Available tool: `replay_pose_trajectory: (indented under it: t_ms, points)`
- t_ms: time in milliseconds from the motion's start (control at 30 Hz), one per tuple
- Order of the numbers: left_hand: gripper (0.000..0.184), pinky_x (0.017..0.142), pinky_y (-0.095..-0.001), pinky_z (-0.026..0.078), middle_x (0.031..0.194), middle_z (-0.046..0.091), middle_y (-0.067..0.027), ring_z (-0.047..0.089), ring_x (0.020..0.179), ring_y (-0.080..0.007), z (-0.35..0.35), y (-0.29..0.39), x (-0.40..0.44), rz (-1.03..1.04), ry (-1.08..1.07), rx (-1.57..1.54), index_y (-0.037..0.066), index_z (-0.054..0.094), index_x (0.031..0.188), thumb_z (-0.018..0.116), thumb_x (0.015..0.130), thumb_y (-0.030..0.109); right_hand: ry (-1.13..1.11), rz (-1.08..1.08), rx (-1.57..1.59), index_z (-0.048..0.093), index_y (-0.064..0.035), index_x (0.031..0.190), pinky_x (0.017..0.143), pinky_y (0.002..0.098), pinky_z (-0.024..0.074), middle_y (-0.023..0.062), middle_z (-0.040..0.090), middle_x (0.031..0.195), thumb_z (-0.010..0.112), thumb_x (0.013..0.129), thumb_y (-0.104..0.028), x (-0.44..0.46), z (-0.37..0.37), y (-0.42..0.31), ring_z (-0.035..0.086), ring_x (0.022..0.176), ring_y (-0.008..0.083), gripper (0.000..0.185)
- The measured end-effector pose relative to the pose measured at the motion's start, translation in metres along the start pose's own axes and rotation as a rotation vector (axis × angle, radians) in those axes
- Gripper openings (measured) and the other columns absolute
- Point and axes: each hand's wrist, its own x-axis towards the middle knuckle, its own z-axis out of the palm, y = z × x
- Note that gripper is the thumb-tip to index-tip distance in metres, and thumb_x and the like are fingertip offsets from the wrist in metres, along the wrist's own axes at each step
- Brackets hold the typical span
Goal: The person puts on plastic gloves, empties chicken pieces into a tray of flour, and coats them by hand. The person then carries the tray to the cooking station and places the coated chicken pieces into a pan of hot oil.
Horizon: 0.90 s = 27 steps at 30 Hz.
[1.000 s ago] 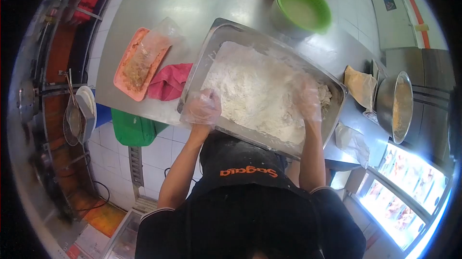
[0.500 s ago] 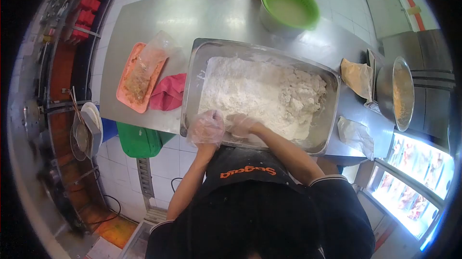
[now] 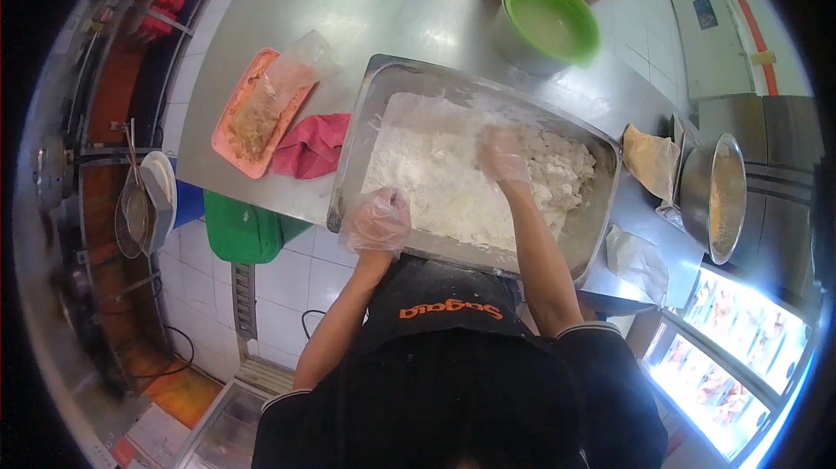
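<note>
A large metal tray (image 3: 557,103) full of white flour (image 3: 427,155) lies in front of me. The flour is clumpy toward the right side. My left hand (image 3: 380,220), in a clear plastic glove, is at the tray's near left corner with its fingers curled closed; what they may hold is hidden. Farther in, my right hand (image 3: 502,154), also gloved, is over the flour near the clumps. Motion smears its fingers.
To the left are a pink tray (image 3: 239,142) with a plastic bag (image 3: 300,68) and a red cloth (image 3: 312,147). A green colander (image 3: 557,12) in a pot stands behind. Right are a paper bag (image 3: 651,155), a metal bowl (image 3: 723,199) and a crumpled plastic bag (image 3: 636,260).
My right hand has moved from the tray's near edge forward and to the right, over the flour. My left hand stays at the near left corner. The whole view has shifted slightly.
</note>
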Motion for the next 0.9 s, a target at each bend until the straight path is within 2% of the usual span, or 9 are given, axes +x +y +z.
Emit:
replay_pose_trajectory:
  t_ms: [67,133,200,233,300,600,733,800,900]
  points:
    - [0.015,0.057,-0.0454,0.044,0.066,0.059,-0.0144,0.059,0.061,-0.0348,0.006,-0.009,-0.003,0.029,0.036,-0.006,0.007,0.061,0.077,0.061,0.087,0.018,-0.191,0.099,-0.043,0.052,-0.0056,0.138,0.110,0.0504,0.0381,0.0240,0.050,0.142,0.070,0.085,-0.033,0.010,0.009,-0.001,0.043,0.134,0.0414,0.063]
    - [0.015,0.057,-0.0455,0.044,0.067,0.060,-0.0145,0.060,0.062,-0.0347,0.004,-0.008,-0.002,0.044,0.048,-0.021,0.007,0.062,0.078,0.060,0.087,0.019,0.424,-0.514,-0.062,0.060,-0.0103,0.127,0.105,0.0502,0.0427,0.0236,0.055,0.135,0.069,0.085,-0.033,0.009,0.068,-0.001,0.052,0.125,0.0407,0.049]
    - [0.014,0.057,-0.0455,0.045,0.068,0.060,-0.0145,0.061,0.063,-0.0346,0.005,-0.007,-0.003,0.064,0.054,-0.040,0.008,0.063,0.078,0.060,0.088,0.019,0.524,-0.688,-0.369,0.063,-0.0131,0.119,0.100,0.0478,0.0460,0.0212,0.059,0.132,0.070,0.084,-0.029,-0.002,0.095,-0.008,0.057,0.119,0.0377,0.039]
    - [0.014,0.058,-0.0456,0.046,0.069,0.061,-0.0147,0.061,0.064,-0.0345,0.007,-0.008,-0.004,0.032,0.041,-0.026,0.008,0.063,0.079,0.060,0.088,0.019,0.527,-0.689,-0.368,0.063,-0.0131,0.119,0.100,0.0478,0.0460,0.0212,0.059,0.132,0.070,0.084,-0.029,-0.003,0.098,-0.012,0.057,0.119,0.0377,0.039]
    - [0.014,0.059,-0.0457,0.046,0.071,0.062,-0.0148,0.062,0.065,-0.0344,0.009,-0.011,-0.003,-0.005,0.035,-0.008,0.008,0.063,0.079,0.060,0.088,0.019,-0.202,-0.437,0.033,0.063,-0.0136,0.115,0.094,0.0467,0.0487,0.0199,0.063,0.124,0.071,0.082,-0.021,-0.008,0.085,-0.030,0.061,0.113,0.0365,0.035]
    - [0.014,0.057,-0.0458,0.046,0.070,0.062,-0.0148,0.061,0.063,-0.0346,0.014,-0.016,-0.003,0.067,0.079,-0.064,0.007,0.062,0.078,0.061,0.087,0.018,0.212,-0.410,0.142,0.063,-0.0093,0.110,0.077,0.0500,0.0532,0.0204,0.068,0.087,0.059,0.086,-0.016,-0.002,0.039,0.047,0.066,0.084,0.0425,0.026]
    - [0.019,0.055,-0.0454,0.044,0.066,0.059,-0.0156,0.059,0.060,-0.0348,0.010,-0.011,-0.001,0.029,0.065,-0.079,0.006,0.059,0.072,0.061,0.086,0.017,0.383,-0.211,-0.147,0.064,-0.0103,0.114,0.074,0.0465,0.0548,0.0194,0.070,0.092,0.066,0.083,-0.018,-0.006,0.016,0.045,0.068,0.084,0.0397,0.032]
    - [0.020,0.055,-0.0453,0.044,0.064,0.058,-0.0158,0.059,0.059,-0.0349,0.009,-0.008,0.000,0.025,0.081,-0.076,0.005,0.059,0.070,0.061,0.086,0.017,0.198,-0.114,-0.229,0.064,-0.0097,0.116,0.078,0.0450,0.0544,0.0188,0.070,0.098,0.064,0.085,-0.021,-0.011,0.008,0.032,0.069,0.091,0.0359,0.034]
    - [0.019,0.056,-0.0454,0.045,0.066,0.059,-0.0155,0.059,0.060,-0.0348,0.011,-0.010,-0.002,0.014,0.070,-0.075,0.006,0.060,0.072,0.061,0.086,0.018,0.284,-0.269,-0.346,0.063,-0.0100,0.118,0.083,0.0444,0.0534,0.0203,0.069,0.105,0.063,0.086,-0.024,0.003,0.049,0.026,0.067,0.099,0.0344,0.035]
